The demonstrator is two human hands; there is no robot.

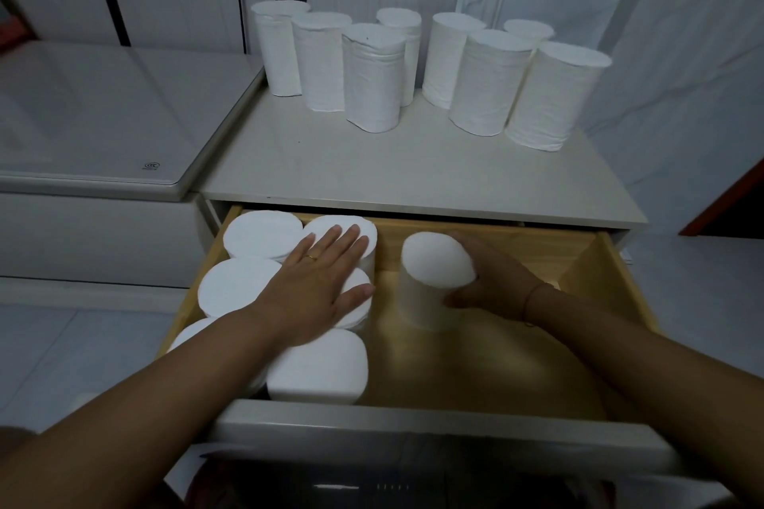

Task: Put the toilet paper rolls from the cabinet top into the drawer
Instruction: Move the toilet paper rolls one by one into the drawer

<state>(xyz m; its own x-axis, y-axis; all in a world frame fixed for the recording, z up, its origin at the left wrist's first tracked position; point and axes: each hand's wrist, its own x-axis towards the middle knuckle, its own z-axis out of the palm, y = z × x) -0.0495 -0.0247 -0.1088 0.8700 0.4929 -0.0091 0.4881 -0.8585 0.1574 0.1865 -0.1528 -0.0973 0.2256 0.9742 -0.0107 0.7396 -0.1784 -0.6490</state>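
Several white toilet paper rolls (374,78) stand upright at the back of the white cabinet top (413,174). Below it, a wooden drawer (612,264) is pulled out. Several rolls (248,285) stand packed in its left part. My left hand (318,285) lies flat, fingers spread, on top of those packed rolls. My right hand (492,281) grips one upright roll (434,273) from its right side; that roll stands in the drawer's middle, just right of the packed ones.
The drawer's right half shows bare wooden bottom (496,360). The white drawer front (413,434) runs across below my arms. A white glass-topped unit (103,124) adjoins the cabinet on the left. White cloth hangs behind.
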